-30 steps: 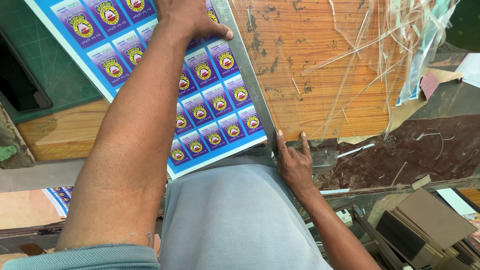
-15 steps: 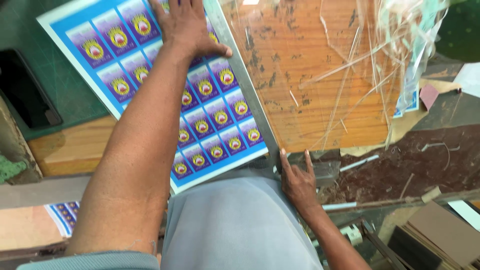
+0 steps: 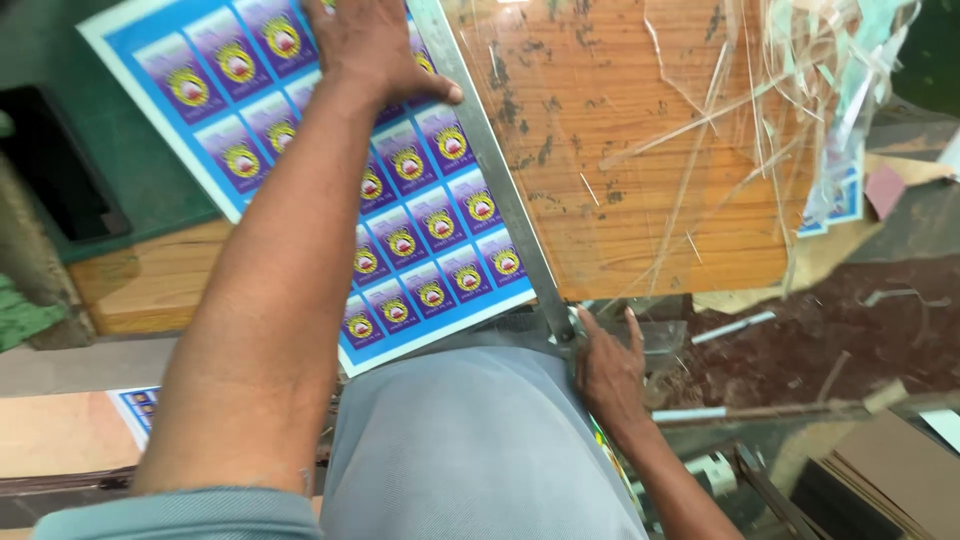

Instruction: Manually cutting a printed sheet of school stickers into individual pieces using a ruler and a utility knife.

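A large blue printed sheet (image 3: 420,225) with rows of purple labels bearing yellow round emblems lies on a wooden table (image 3: 640,150). My left hand (image 3: 375,50) presses flat on the sheet's upper part, fingers spread. A long metal cutter bar (image 3: 495,170) runs diagonally along the sheet's right edge. My right hand (image 3: 610,375) rests by the bar's near end at the table's front edge, fingers partly spread; whether it grips anything is hidden.
Thin clear and pale paper trimmings (image 3: 800,110) pile at the table's right. A green surface with a dark slot (image 3: 60,180) lies at the left. Brown cardboard pieces (image 3: 890,470) sit at lower right. Another printed sheet (image 3: 135,405) peeks out at lower left.
The view has shifted, so the sheet and my left hand now sit lower in the frame. My right hand stays at the bar's near end.
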